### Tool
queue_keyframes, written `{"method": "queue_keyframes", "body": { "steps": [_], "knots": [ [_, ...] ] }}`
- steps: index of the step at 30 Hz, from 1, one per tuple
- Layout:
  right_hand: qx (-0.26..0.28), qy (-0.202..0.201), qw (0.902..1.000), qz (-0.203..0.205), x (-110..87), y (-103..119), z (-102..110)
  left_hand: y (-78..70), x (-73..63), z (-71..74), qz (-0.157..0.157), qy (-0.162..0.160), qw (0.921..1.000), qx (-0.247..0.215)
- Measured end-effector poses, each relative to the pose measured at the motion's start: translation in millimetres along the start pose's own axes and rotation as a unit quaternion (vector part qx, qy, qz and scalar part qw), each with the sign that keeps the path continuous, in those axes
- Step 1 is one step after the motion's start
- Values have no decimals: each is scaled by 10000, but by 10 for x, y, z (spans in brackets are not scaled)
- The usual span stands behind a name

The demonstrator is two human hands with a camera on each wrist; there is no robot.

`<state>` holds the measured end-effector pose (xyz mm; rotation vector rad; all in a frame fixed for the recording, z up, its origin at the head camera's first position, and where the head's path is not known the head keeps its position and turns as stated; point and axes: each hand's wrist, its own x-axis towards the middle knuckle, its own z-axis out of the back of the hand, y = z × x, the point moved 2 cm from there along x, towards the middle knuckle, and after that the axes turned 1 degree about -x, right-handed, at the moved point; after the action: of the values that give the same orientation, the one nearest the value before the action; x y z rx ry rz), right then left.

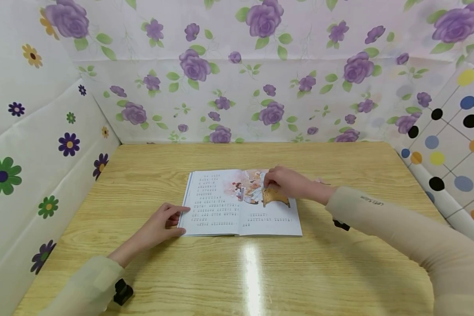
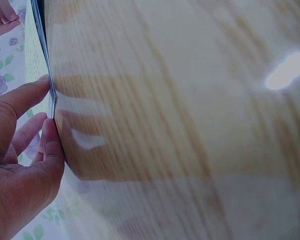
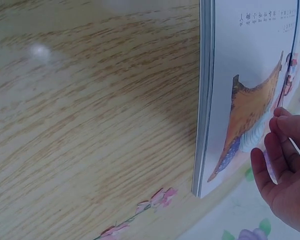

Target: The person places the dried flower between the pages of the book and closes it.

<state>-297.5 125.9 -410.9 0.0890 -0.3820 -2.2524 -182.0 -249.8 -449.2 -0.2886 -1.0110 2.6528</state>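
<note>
An open picture book [image 1: 217, 202] lies on the table, printed text on its left page and a coloured illustration across the fold. My left hand [image 1: 159, 226] rests at the book's left edge, index finger on the page margin and thumb near the lower corner. In the left wrist view, that thumb [image 2: 51, 145] touches the book's edge. My right hand [image 1: 286, 181] is over the upper right page, covering part of the picture. In the right wrist view its fingertips [image 3: 281, 114] come together where a thin dark line ends; I cannot tell whether they hold anything.
A small pink flower sprig [image 3: 152, 202] lies on the wooden table [image 1: 154, 162], right of the book. Flower-patterned cloth [image 1: 237, 87] hangs behind the table, with patterned sheets at both sides. Light glares on the tabletop in front of the book.
</note>
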Motion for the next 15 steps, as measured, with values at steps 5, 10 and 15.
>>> {"method": "queue_keyframes", "body": {
  "steps": [5, 10, 15],
  "knots": [
    [153, 59, 9999, 36, 7, 6, -58, 18, 10, -14, 7, -13, 10000, 17],
    [233, 66, 9997, 85, -8, 20, -110, 19, 5, -16, -25, -27, 10000, 35],
    [248, 104, 9996, -8, -11, 20, -144, 6, -3, 0, -3, -38, 10000, 26]
  ]
}}
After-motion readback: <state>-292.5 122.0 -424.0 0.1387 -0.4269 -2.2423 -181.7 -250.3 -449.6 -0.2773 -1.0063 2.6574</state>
